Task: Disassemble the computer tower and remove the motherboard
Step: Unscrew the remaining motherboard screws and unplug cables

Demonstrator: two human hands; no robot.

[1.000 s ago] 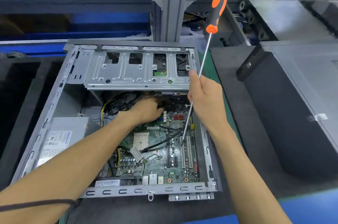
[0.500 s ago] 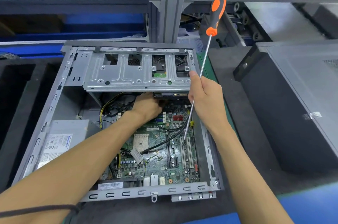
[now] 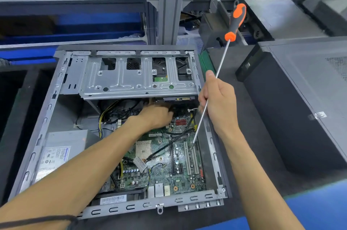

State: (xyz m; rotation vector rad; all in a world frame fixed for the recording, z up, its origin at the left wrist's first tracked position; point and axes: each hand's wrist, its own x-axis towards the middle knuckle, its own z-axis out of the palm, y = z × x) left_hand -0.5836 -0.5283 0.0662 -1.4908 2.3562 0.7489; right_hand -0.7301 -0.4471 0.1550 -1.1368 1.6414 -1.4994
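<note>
Side panel is already off – your computer tower point(image 3: 47, 109) lies open on the bench point(image 3: 249, 136), so the opening step looks done. The motherboard point(image 3: 165, 166) is still seated flat in the case floor, lower right of the interior, with black cables draped across it; the drive cage point(image 3: 135, 76) still spans the top and the power supply point(image 3: 62, 147) sits at lower left. Your left hand point(image 3: 155, 115) reaches under the cage edge at the board's top – fingers are hidden, so I cannot tell that grip. Your right hand point(image 3: 217, 98) has its grip curled round the shaft of the long screwdriver point(image 3: 210, 89), orange handle up, tip down by the expansion slots. Left, by my read: cables, mounting screws, board lift-out.
</note>
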